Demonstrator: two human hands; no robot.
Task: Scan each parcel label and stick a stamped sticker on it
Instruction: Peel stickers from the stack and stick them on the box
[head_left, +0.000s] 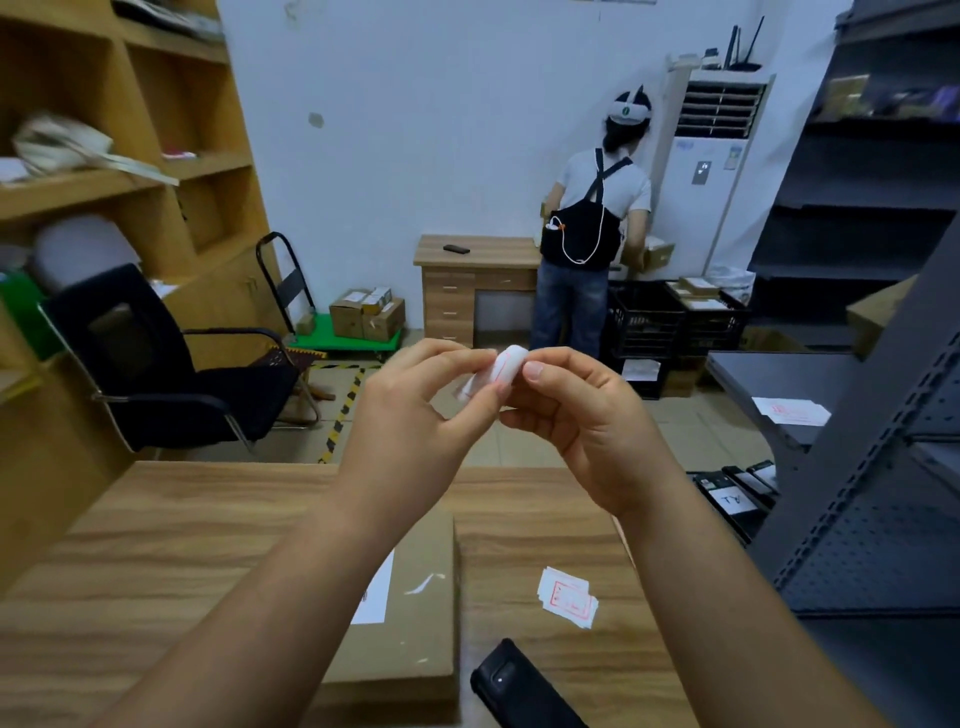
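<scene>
1. Peeling looks like the current step: left hand (415, 410) and right hand (576, 415) are raised in front of the person, above the desk (182, 545), both pinching one stamped sticker (498, 371) between thumb and fingertips.
2. Sticker is curled with red print showing; pinches at opposite edges suggest separating it from its backing, though the backing itself can't be made out.
3. Held up near eye level, probably to see the thin edge.
4. Cardboard parcel (410, 623) lies flat on the desk under the left forearm, white label (376, 597) face up and partly hidden, so ready to receive the sticker.
5. Spare stamped stickers (569, 596) sit just right of the parcel, within reach.
6. Black handheld scanner (519, 686) lies near the desk's front edge, set down to free both hands.
</scene>
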